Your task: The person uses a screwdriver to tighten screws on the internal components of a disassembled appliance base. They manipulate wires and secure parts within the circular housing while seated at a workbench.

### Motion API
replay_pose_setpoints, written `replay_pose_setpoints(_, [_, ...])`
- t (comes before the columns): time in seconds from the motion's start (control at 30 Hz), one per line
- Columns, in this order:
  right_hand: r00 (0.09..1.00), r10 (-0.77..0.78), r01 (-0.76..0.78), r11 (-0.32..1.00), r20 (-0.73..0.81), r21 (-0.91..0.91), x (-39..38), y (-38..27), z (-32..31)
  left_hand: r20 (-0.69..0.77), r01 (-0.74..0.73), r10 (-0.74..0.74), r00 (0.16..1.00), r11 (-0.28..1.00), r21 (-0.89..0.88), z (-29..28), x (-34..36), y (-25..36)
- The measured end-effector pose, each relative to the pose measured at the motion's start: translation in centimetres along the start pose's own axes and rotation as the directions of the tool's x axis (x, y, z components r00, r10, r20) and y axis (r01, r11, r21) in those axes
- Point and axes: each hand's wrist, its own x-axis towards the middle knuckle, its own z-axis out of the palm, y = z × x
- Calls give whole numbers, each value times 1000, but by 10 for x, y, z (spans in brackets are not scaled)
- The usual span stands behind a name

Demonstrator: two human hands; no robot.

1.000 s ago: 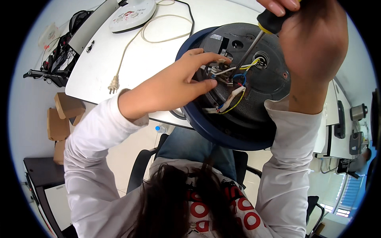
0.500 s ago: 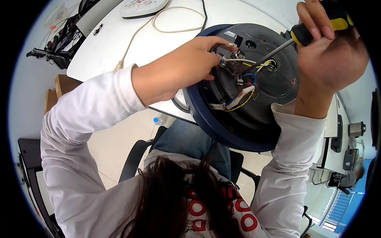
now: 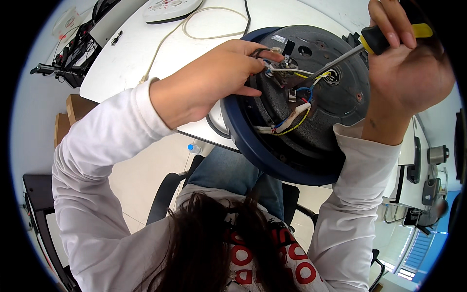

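A round appliance base (image 3: 335, 107), dark grey with a navy rim, lies tilted at the table's front edge with its wiring exposed. My left hand (image 3: 219, 73) reaches over its left side, thumb and index finger pinched on a dark wire (image 3: 260, 52) with a small terminal at its end. My right hand (image 3: 406, 73) grips a screwdriver (image 3: 340, 59) by its black and yellow handle. The shaft slants down left to a small metal bracket (image 3: 292, 95); the exact tip contact is unclear. Blue, white and yellow-green wires (image 3: 297, 116) run around the bracket, partly in a white sleeve.
The base rests on a white table (image 3: 214, 48). A beige cable (image 3: 168, 44) loops behind my left hand, near a white appliance (image 3: 170, 9). On the floor stand a blue-capped bottle (image 3: 193, 148) and, farther left, cardboard boxes (image 3: 78, 108). My chair (image 3: 168, 187) is below.
My left hand has drawn back a little to the left, with the dark wire still in its fingers. The screwdriver stays near the bracket, its handle shifted slightly.
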Motion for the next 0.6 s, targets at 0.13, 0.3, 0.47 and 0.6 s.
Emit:
replay_pose_setpoints(0.13, [1000, 0, -1, 1000, -18, -17, -2, -1, 1, 17, -5, 5, 1000, 1000, 3, 0, 1, -1])
replay_pose_setpoints(0.3, [999, 5, -7, 999, -43, -43, -8, 0, 3, 8, 11, -11, 1000, 1000, 16, 0, 0, 1])
replay_pose_setpoints(0.47, [998, 5, -10, 997, -68, -72, -13, -1, 5, 4, 15, -15, 1000, 1000, -15, 1, -2, 2])
replay_pose_setpoints(0.6, [997, -6, 0, 997, -81, -79, -12, -10, 2, -3, 14, -14, 1000, 1000, -18, 2, -1, 2])
